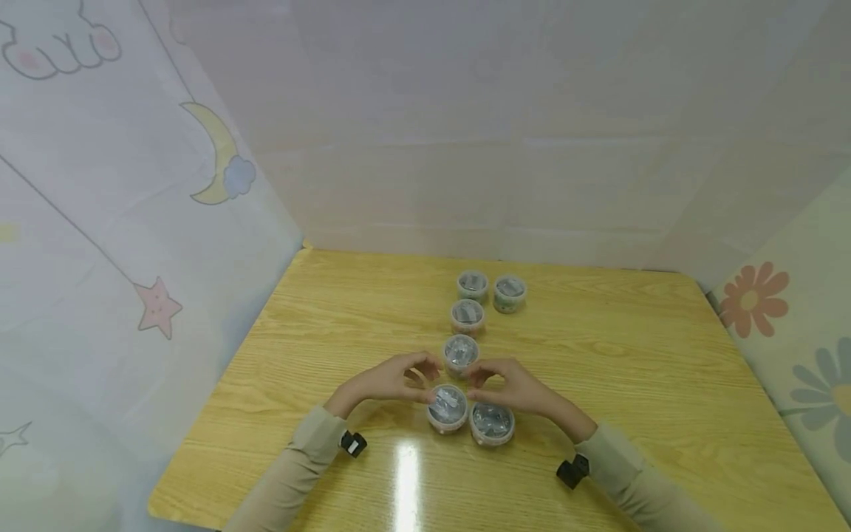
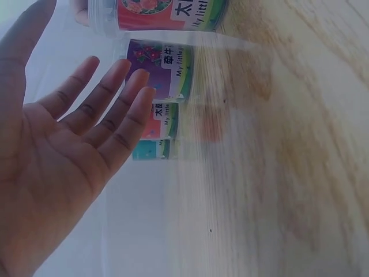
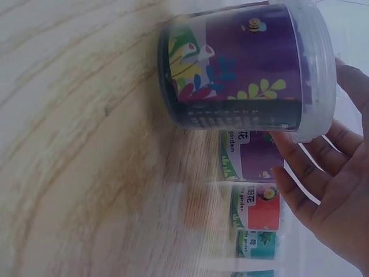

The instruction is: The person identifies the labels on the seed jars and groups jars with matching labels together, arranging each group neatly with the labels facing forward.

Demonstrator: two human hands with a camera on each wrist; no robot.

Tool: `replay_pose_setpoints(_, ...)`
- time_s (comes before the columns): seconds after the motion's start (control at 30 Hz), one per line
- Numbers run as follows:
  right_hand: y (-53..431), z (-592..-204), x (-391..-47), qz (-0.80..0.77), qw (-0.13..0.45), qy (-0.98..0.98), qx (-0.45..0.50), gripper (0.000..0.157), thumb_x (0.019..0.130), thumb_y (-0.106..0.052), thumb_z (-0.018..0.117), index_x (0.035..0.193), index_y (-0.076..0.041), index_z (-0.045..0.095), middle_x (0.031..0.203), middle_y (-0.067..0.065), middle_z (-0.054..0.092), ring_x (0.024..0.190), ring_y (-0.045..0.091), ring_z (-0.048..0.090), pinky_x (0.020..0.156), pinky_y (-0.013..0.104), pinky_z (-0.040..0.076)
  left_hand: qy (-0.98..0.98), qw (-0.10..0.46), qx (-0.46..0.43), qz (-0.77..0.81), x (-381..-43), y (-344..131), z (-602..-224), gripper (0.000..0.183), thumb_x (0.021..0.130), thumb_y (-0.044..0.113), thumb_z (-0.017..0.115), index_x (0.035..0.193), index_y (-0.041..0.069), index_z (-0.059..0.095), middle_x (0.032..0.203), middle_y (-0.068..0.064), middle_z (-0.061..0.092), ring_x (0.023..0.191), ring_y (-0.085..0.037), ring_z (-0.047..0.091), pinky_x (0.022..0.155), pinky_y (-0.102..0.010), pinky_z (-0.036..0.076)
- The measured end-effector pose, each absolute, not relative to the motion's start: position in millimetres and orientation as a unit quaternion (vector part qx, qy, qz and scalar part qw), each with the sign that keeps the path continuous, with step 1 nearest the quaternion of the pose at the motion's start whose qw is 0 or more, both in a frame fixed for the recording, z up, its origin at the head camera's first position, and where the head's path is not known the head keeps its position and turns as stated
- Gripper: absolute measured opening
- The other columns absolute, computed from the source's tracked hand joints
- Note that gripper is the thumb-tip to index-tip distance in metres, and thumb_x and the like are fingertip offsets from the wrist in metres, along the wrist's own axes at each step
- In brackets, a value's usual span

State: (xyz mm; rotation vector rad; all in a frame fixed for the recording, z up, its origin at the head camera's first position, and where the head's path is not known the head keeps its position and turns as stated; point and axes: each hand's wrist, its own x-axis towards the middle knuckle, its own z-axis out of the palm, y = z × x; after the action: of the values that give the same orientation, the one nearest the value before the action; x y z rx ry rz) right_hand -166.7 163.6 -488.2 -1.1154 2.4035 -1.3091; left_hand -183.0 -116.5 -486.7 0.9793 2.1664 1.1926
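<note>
A small round tub with a clear lid and a red label (image 2: 173, 14) stands at the front of a line of tubs; the head view shows its lid (image 1: 448, 406). My left hand (image 1: 402, 378) is at its left side, thumb tip right at the rim and fingers spread in the left wrist view. From the other side my right hand (image 1: 515, 386) reaches over a purple-labelled tub (image 3: 248, 69), its thumb tip close to the red tub's rim. The right fingers are loosely extended in the right wrist view. Just beyond the fingertips is another purple-labelled tub (image 1: 461, 355).
Farther back stand a red-labelled tub (image 1: 467, 316) and two more tubs, one at the back left (image 1: 473, 285) and one at the back right (image 1: 510, 293). All are on a wood-grain table (image 1: 319, 318). Patterned wall sheets (image 1: 120, 185) border the table at the back and sides.
</note>
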Motion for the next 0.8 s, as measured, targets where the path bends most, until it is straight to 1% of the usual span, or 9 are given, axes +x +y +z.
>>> replay_pose_setpoints(0.13,162,-488,-164,-0.437,0.099,0.806,-0.387,0.037,0.084,-0.028,0.070,0.113,-0.006,0.062,0.099,0.005,0.067,0.087,0.018,0.063,0.078,0.041,0.053,0.792,0.246,0.360,0.428,-182,-117,-484,0.062,0.078,0.034,0.075,0.129,0.011,0.048,0.117,-0.004,0.057,0.107,-0.020,0.056,0.092,-0.029,0.048)
replay_pose_setpoints(0.3,162,-488,-161,-0.448,0.122,0.793,-0.395,0.038,0.084,-0.022,0.070,0.116,-0.005,0.060,0.105,0.009,0.065,0.090,0.027,0.062,0.079,0.044,0.053,0.797,0.258,0.362,0.409,-178,-117,-482,0.065,0.074,0.035,0.077,0.129,0.013,0.048,0.117,0.002,0.056,0.106,-0.016,0.057,0.093,-0.026,0.047)
replay_pose_setpoints(0.53,161,-488,-158,-0.430,0.163,0.799,-0.388,0.044,0.084,-0.032,0.068,0.123,-0.012,0.057,0.112,0.000,0.062,0.098,0.023,0.061,0.085,0.034,0.052,0.798,0.275,0.364,0.394,-174,-116,-483,0.067,0.071,0.038,0.079,0.129,0.021,0.049,0.118,0.009,0.056,0.104,-0.007,0.055,0.093,-0.026,0.047)
replay_pose_setpoints(0.63,160,-487,-157,-0.430,0.175,0.796,-0.388,0.050,0.083,-0.035,0.069,0.126,-0.014,0.054,0.115,-0.002,0.061,0.100,0.022,0.060,0.086,0.033,0.051,0.796,0.278,0.365,0.394,-173,-116,-484,0.067,0.071,0.037,0.080,0.129,0.024,0.048,0.118,0.008,0.056,0.102,-0.006,0.055,0.093,-0.026,0.047)
replay_pose_setpoints(0.8,158,-490,-156,-0.428,0.183,0.795,-0.388,0.058,0.080,-0.040,0.070,0.130,-0.018,0.050,0.113,-0.003,0.061,0.100,0.018,0.060,0.084,0.029,0.052,0.799,0.279,0.369,0.385,-172,-115,-483,0.070,0.070,0.032,0.081,0.130,0.023,0.046,0.122,0.005,0.054,0.104,-0.006,0.055,0.094,-0.024,0.046)
